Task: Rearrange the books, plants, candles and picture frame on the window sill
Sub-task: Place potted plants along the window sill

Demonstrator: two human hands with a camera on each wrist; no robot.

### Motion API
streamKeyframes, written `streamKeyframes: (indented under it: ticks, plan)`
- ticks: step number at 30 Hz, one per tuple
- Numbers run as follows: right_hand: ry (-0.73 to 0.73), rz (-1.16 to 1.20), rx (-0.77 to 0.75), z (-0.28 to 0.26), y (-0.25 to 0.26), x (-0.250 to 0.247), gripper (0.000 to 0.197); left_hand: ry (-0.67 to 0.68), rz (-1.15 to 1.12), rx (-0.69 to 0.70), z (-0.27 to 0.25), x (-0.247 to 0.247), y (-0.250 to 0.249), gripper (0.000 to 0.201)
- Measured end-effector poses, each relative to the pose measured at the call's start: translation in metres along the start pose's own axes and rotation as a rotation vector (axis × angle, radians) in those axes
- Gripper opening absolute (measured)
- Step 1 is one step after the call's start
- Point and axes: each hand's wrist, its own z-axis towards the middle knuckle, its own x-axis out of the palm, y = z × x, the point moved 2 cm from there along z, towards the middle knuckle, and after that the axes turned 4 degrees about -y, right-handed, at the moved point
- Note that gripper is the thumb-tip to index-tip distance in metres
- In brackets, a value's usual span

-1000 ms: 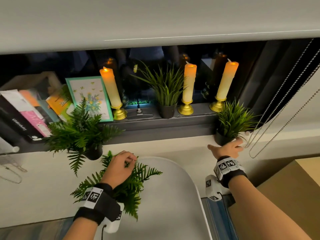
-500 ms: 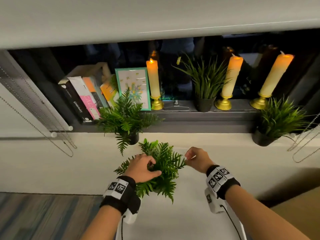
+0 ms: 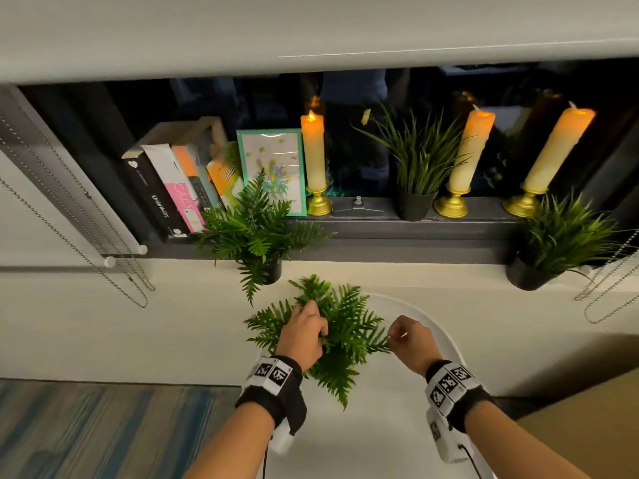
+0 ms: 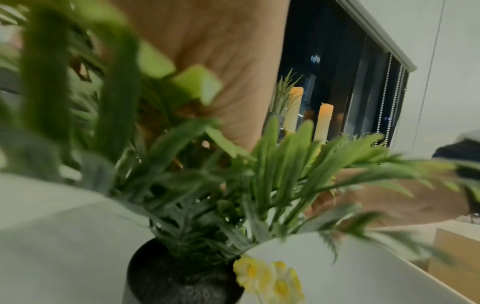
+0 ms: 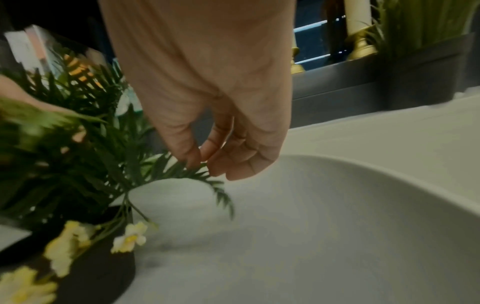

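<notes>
A fern in a black pot (image 3: pixel 342 337) stands on the white table, with small yellow flowers at its base (image 4: pixel 267 277). My left hand (image 3: pixel 316 328) reaches into its fronds from above, fingers curled among the stems. The fingertips are hidden by leaves. My right hand (image 3: pixel 394 335) pinches a frond tip (image 5: pixel 192 170) between thumb and forefinger. On the sill behind are leaning books (image 3: pixel 173 184), a second fern (image 3: pixel 256 229), a teal picture frame (image 3: pixel 273 160), three lit candles (image 3: pixel 313 157) (image 3: pixel 470 150) (image 3: pixel 553 153) and two grass plants (image 3: pixel 415 167) (image 3: pixel 560 243).
The round white table (image 3: pixel 380 426) stands against the wall below the sill. Bead chains of the blind hang at left (image 3: pixel 86 243) and right (image 3: pixel 608 288). A rolled blind (image 3: pixel 311 29) overhangs the window. A tan surface (image 3: pixel 587 437) lies at lower right.
My right hand left the grass plant at the right end of the sill and came over to the fern, where it now pinches a frond. My left hand stayed in the fern.
</notes>
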Motion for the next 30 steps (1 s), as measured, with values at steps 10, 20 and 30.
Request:
streamKeyframes:
  ticks: [10,20,30]
  plan:
    - [0.257,-0.116,0.205,-0.025,-0.045,0.010,0.027,-0.052,-0.113,0.040,0.001,0.012,-0.023,0.007]
    - [0.418,-0.115,0.209,-0.044,-0.091,0.023,0.017,-0.070,-0.149,0.041,0.004,0.017,-0.015,0.007]
    - [0.439,-0.065,0.089,-0.031,0.018,0.043,0.077,-0.076,-0.161,0.041,0.008,0.021,-0.019,0.010]
